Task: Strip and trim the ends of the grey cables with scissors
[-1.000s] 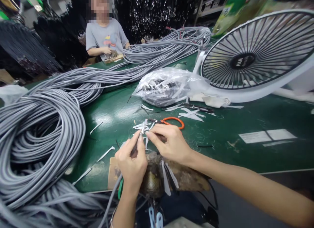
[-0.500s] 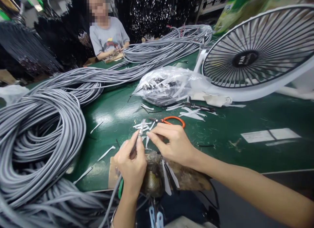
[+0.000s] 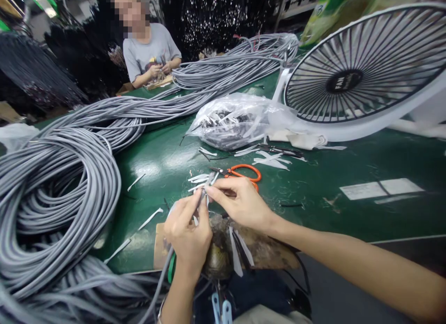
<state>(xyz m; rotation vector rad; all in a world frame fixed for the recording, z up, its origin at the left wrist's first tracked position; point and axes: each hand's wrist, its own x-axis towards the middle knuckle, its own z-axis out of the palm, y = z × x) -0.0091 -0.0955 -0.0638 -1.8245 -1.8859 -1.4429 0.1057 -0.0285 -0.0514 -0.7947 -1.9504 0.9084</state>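
Note:
My left hand (image 3: 188, 233) is closed around the end of a grey cable (image 3: 158, 282) that rises from below the table edge. My right hand (image 3: 240, 201) pinches the cable's tip, and a small white strip sits at my fingertips; the two hands touch there. Both are above the near edge of the green table (image 3: 313, 175), over a worn brown pad (image 3: 265, 254). Orange-handled snips (image 3: 244, 171) lie just beyond my right hand among loose white strips (image 3: 198, 178).
A big coil of grey cable (image 3: 59, 194) fills the left and runs back to a person in a grey shirt (image 3: 148, 52) at the far end. A clear bag of white strips (image 3: 237, 119) and a tilted white fan (image 3: 358, 73) lie behind the snips.
My hands stay together at the cable tip, fingers shifting slightly. The person across has raised both hands in front of the chest.

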